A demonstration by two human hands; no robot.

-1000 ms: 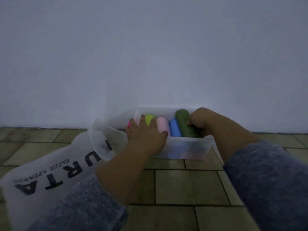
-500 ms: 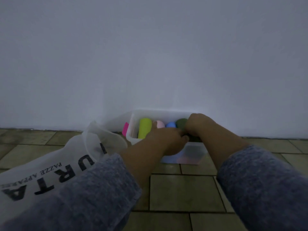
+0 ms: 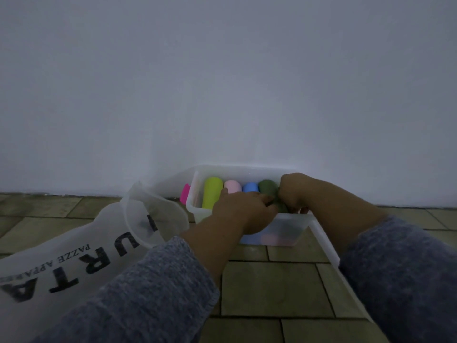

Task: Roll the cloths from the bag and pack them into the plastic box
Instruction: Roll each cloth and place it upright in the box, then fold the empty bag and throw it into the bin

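Dim light and the left hand [image 3: 243, 210], its fingers' hold impossible to tell, hide much of the dark green roll [image 3: 267, 188], which the right hand [image 3: 294, 191] curls its fingers round inside the plastic box [image 3: 195, 211] on the floor [image 3: 267, 290].

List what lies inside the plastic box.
Four rolls lie in the plastic box: yellow-green roll, pink roll, blue roll, dark green roll. The left hand and right hand cover most near ends and the right end.
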